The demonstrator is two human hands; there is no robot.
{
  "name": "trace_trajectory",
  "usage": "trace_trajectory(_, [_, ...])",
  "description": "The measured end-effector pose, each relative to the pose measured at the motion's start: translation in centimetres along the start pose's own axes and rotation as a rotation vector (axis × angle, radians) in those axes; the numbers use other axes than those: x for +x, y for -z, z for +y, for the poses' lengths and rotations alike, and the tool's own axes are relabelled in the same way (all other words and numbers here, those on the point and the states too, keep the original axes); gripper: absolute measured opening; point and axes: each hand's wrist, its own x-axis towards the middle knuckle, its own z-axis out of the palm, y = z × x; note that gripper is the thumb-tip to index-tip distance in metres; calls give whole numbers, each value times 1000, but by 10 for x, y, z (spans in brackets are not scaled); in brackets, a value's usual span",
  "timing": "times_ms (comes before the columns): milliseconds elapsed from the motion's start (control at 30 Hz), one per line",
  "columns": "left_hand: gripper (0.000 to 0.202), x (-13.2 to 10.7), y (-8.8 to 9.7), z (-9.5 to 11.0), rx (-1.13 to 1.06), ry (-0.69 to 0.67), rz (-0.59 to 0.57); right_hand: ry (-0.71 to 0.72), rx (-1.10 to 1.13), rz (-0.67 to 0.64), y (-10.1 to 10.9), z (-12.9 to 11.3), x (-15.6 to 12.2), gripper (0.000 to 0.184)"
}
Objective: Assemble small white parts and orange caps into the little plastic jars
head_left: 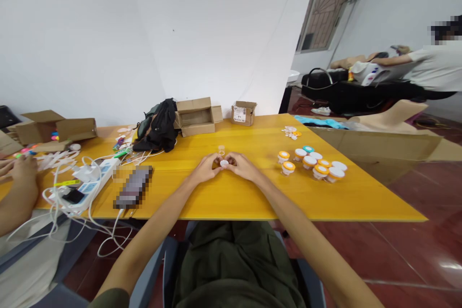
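Note:
Both my hands rest on the yellow table (252, 192), meeting at its middle. My left hand (206, 167) and my right hand (241, 164) have their fingers curled around a small white-capped jar (224, 163) held between them. A small clear cup (221, 149) stands just behind the hands. To the right sits a cluster of several small jars (313, 161) with orange, white and teal lids.
Cardboard boxes (197, 116), a black cloth bundle (159, 127), a power strip with white cables (90, 180) and a phone (133, 186) lie at the left. Another person's hand (21, 173) rests at the far left. A person stands at the far right by a black table (361, 89).

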Motion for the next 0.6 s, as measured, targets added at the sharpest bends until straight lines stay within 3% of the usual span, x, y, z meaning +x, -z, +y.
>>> trace_trajectory(600, [11,1,-2,-1,7,-7,-2,50,-56,-4,-1,1,0,10])
